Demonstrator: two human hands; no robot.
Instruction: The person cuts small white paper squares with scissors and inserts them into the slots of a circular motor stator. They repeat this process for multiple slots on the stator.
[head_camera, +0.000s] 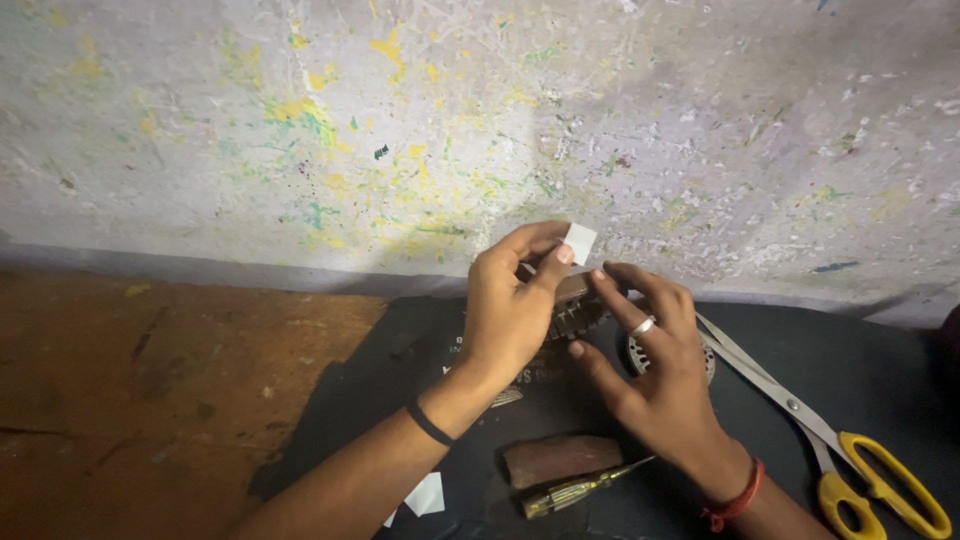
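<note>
Fingers of our left hand (510, 310) are pinching a small white square (580, 243) above the dark mat (850, 370). Our right hand (655, 375), fingers spread open, is touching a brown toothed piece (574, 314). Nearer us, a screwdriver (575, 490) is lying; yellow-handled scissors (845, 450) are lying right.

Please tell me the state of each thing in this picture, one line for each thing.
left hand: pinching a small white square
right hand: fingers spread, touching a brown toothed piece
scissors: lying nearly closed
screwdriver: lying flat
white paper scrap: lying loose
</note>
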